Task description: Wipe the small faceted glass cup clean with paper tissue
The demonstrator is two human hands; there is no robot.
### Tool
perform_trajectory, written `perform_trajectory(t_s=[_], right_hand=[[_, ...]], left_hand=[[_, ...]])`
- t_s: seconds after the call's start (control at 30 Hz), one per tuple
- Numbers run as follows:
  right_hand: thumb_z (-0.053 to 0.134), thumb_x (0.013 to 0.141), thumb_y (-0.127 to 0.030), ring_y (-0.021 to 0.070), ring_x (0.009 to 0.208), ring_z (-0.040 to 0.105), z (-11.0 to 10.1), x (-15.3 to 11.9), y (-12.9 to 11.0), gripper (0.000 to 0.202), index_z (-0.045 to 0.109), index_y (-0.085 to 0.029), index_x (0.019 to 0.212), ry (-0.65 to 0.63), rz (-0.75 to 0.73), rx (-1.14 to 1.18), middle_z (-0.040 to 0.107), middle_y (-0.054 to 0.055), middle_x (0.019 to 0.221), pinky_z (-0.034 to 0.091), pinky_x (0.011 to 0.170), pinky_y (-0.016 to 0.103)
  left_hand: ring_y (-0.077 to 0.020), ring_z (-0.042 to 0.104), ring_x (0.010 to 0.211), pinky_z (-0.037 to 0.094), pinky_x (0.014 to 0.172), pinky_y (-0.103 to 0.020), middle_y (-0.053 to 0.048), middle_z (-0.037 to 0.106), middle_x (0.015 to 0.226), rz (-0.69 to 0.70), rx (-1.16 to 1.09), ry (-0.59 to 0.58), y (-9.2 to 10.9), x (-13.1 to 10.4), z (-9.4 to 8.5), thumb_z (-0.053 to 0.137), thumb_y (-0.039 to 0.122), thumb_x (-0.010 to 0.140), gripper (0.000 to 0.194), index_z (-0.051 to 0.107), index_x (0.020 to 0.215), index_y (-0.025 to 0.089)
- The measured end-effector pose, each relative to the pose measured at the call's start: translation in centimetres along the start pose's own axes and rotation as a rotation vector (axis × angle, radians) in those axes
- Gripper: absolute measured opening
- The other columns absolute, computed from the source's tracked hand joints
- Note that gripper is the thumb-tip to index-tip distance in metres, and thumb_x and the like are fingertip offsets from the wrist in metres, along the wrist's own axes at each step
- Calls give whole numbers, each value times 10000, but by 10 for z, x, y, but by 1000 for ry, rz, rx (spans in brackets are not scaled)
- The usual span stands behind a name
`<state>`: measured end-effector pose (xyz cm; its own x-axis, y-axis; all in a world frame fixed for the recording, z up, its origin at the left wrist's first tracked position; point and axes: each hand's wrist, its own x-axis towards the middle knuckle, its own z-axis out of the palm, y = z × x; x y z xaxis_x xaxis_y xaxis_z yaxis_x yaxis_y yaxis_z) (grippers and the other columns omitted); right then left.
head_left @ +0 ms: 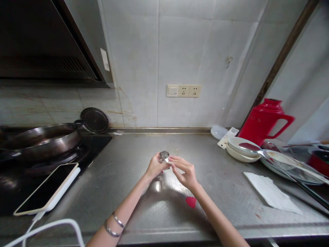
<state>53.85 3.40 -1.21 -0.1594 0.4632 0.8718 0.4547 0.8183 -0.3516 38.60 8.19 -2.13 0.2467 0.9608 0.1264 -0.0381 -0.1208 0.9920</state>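
A small clear, faceted glass object (163, 156) is held upright in my left hand (154, 166), whose fingers wrap round it above the steel counter. My right hand (185, 171) is beside it on the right, its fingers pressing a small white piece (167, 160), like tissue, against the near side of the glass. The fingertips of both hands almost meet there. On the counter below my right wrist lies a small red piece (190, 202).
A phone (48, 188) with a white cable lies at the left by the stove, where a pan (46, 140) stands. At the right are a red thermos (262, 121), stacked bowls (241, 154), plates with utensils and a white tissue (272, 192) on the steel counter (115, 206).
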Motion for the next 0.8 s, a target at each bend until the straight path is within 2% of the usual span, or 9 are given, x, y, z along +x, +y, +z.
perform_trajectory(t_s=[0.1, 0.17, 0.3, 0.37, 0.57, 0.8], right_hand=[[527, 896, -174, 224, 946, 695, -2, 7, -2, 227, 732, -242, 965, 93, 118, 1, 749, 63, 933, 565, 865, 406], [516, 905, -186, 234, 999, 673, 0, 13, 0, 231, 727, -237, 983, 93, 117, -44, 735, 80, 998, 554, 882, 426], [539, 893, -201, 269, 1196, 545, 8, 24, 9, 220, 710, -237, 1026, -89, -45, -184, 659, 99, 1189, 518, 936, 479], [556, 885, -203, 278, 1229, 506, 11, 27, 11, 212, 702, -231, 1036, -160, -99, -241, 638, 105, 1219, 511, 948, 485], [529, 897, -172, 250, 1107, 559, 12, 23, 3, 235, 686, -244, 1056, -185, -156, -223, 674, 85, 1034, 550, 870, 425], [534, 873, -137, 223, 966, 580, 8, 12, -12, 230, 693, -233, 1008, -193, -128, -79, 667, 75, 916, 540, 813, 399]], left_hand=[[-154, 631, 736, 484, 591, -226, -70, 678, 900, 59, 26, 22, -6, 2, 2, 829, 318, 542, 622, 545, 1060, 123], [-169, 637, 797, 493, 671, -252, -73, 683, 932, 113, 94, 55, -10, 2, 3, 829, 295, 541, 605, 556, 1056, 134], [-166, 625, 774, 467, 660, -242, -32, 686, 875, 181, 249, 74, -16, 3, 2, 803, 249, 556, 492, 582, 986, 159], [-159, 620, 748, 451, 625, -228, -17, 685, 849, 191, 287, 73, -17, 2, 1, 782, 235, 571, 457, 586, 977, 164], [-181, 640, 780, 468, 648, -245, -45, 698, 920, 231, 312, 69, -14, 2, -1, 739, 238, 616, 509, 555, 1086, 167], [-181, 637, 819, 485, 737, -269, -62, 687, 939, 229, 227, 64, -15, 6, -6, 748, 248, 625, 488, 547, 1058, 147]])
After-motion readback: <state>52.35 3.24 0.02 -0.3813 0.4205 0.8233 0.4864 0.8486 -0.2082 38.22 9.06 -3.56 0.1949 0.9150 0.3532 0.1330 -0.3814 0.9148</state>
